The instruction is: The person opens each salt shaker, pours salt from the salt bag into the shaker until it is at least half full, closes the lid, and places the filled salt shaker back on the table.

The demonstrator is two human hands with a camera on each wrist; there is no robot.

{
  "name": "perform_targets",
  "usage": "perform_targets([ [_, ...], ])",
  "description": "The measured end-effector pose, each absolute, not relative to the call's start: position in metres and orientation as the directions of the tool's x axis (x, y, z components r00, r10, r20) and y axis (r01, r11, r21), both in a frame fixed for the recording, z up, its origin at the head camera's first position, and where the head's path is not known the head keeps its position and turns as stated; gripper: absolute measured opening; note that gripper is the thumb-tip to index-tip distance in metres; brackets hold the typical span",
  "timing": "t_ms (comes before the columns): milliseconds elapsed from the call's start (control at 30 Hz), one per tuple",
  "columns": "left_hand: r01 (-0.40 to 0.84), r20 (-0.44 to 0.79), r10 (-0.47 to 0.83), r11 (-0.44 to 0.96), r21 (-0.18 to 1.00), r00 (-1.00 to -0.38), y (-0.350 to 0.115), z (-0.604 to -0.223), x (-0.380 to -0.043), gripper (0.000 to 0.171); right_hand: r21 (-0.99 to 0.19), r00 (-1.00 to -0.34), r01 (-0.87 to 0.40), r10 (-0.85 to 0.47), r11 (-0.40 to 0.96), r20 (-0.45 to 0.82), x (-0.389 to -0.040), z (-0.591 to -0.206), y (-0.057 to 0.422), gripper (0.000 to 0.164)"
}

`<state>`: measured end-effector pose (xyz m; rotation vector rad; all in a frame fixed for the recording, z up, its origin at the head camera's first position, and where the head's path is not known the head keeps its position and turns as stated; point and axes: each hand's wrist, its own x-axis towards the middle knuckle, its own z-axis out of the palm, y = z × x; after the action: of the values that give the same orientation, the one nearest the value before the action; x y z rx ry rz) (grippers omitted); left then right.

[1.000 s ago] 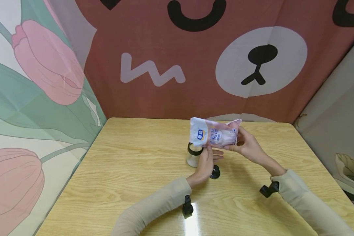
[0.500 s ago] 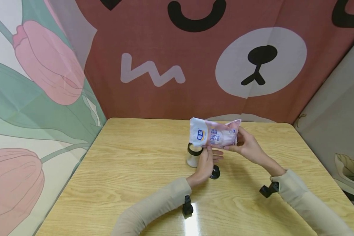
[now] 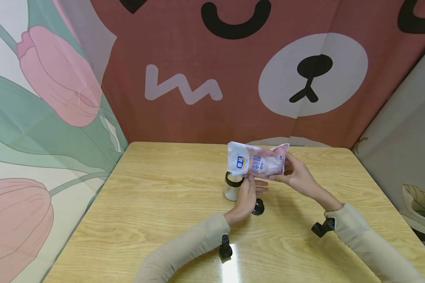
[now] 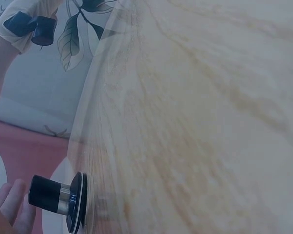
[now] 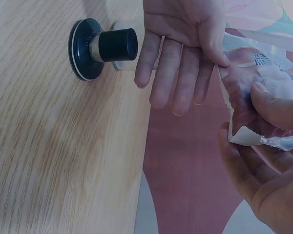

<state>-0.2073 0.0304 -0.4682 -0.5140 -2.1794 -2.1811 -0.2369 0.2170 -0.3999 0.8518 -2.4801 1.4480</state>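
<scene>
A pink and white bag of salt [image 3: 256, 160] is held sideways above the table, its white end to the left over a glass jar [image 3: 231, 192]. My right hand [image 3: 299, 176] grips the bag's right end, where a torn edge shows in the right wrist view. Under the bag is my left hand [image 3: 246, 197], fingers straight, its thumb touching the bag's lower edge. The jar has a black rim and pale contents; the left hand hides part of it. Beside the left wrist lies a black lid [image 3: 258, 207], its knob [image 5: 118, 45] plain in the right wrist view.
The wooden table [image 3: 156, 188] runs back to a red cloth backdrop [image 3: 184, 122] with a printed face. A flowered cloth [image 3: 60, 78] hangs on the left, a grey one [image 3: 407, 129] on the right. Black wrist cameras sit at both sleeves.
</scene>
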Motion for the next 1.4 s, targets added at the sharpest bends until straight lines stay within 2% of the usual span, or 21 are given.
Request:
perform_targets([
  [933, 0.235, 0.235, 0.211, -0.028, 0.972, -0.949, 0.032, -0.47, -0.209, 0.051, -0.748, -0.826, -0.544, -0.4, 0.381, 0.397, -0.236, -0.398, 0.217, 0.066],
  [1400, 0.241, 0.247, 0.203, -0.057, 0.969, -0.948, 0.034, -0.471, -0.21, 0.048, -0.728, -0.832, -0.539, -0.401, 0.423, 0.383, -0.215, -0.366, 0.203, 0.057],
])
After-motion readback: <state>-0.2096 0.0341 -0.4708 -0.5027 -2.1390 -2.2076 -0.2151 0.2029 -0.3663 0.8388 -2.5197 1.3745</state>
